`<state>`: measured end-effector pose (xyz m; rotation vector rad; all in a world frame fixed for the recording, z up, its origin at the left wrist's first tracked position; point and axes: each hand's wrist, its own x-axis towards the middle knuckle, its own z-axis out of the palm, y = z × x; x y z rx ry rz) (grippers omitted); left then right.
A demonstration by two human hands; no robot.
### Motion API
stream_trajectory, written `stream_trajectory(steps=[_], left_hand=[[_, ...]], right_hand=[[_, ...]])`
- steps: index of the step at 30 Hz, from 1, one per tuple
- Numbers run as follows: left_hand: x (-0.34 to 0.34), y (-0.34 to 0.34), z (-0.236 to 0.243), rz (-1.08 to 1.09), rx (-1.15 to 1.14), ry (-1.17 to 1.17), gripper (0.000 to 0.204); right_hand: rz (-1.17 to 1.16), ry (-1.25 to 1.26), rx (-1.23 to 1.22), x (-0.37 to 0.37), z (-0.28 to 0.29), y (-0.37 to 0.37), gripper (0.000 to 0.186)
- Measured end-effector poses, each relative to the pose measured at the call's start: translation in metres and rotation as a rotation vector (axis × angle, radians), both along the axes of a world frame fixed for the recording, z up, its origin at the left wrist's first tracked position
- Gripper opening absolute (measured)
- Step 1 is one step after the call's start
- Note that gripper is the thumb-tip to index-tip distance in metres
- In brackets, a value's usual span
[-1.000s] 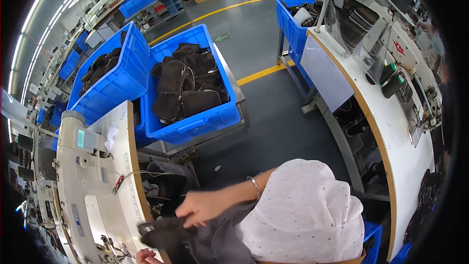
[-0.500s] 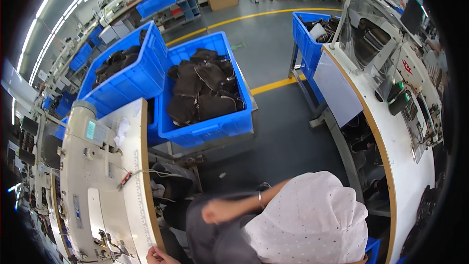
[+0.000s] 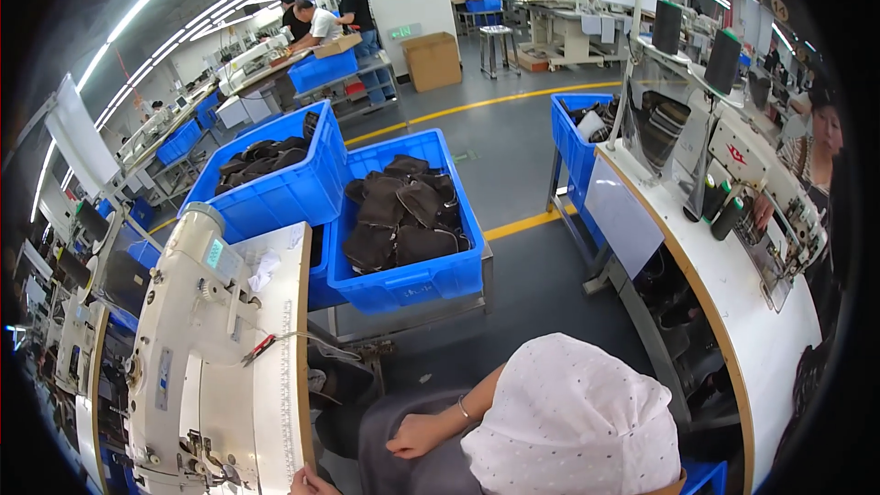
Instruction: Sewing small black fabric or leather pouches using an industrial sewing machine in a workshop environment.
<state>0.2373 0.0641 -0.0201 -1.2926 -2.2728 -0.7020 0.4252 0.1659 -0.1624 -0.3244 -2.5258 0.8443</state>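
My right hand (image 3: 417,435), below a thin bracelet and a white dotted sleeve (image 3: 568,412), rests as a loose fist on the dark cloth over my lap (image 3: 394,472). Nothing shows in it. At the lower edge of the picture, the fingers of my left hand (image 3: 312,483) lie against the front edge of the sewing table (image 3: 266,385); most of that hand is cut off. On this table stands a white sewing machine (image 3: 179,339) with a small lit display. Red-handled thread snips (image 3: 259,349) and a crumpled white scrap (image 3: 265,270) lie beside it.
Two blue crates, one in front (image 3: 412,289) and one behind it (image 3: 266,197), hold dark sewn pieces. Another blue crate (image 3: 573,142) stands near the right table (image 3: 733,357), which carries a second machine (image 3: 756,165) and thread cones. A person (image 3: 825,133) is at far right; others work at the back.
The view has tilted up, so the crates and tables sit lower in the picture. My right hand was blurred by motion and now lies sharp on my lap. My left hand stays at the table edge.
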Motion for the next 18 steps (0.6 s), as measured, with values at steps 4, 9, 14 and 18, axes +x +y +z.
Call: stream_trajectory(steps=[4,9,14,18], left_hand=[[-0.009,-0.001,-0.013,-0.019,0.054,0.137,0.019],[-0.008,-0.002,-0.023,0.024,0.114,0.306,0.014],[-0.005,-0.003,-0.019,-0.054,0.246,0.373,0.013],[-0.006,-0.008,-0.037,-0.124,0.223,0.326,0.014]], right_hand=[[0.06,-0.049,0.127,-0.024,-0.001,0.004,0.018],[0.12,-0.103,0.206,-0.06,0.0,0.013,0.02],[0.169,-0.11,0.323,-0.078,0.01,0.02,0.019],[0.059,-0.099,0.332,-0.075,-0.014,0.017,0.04]])
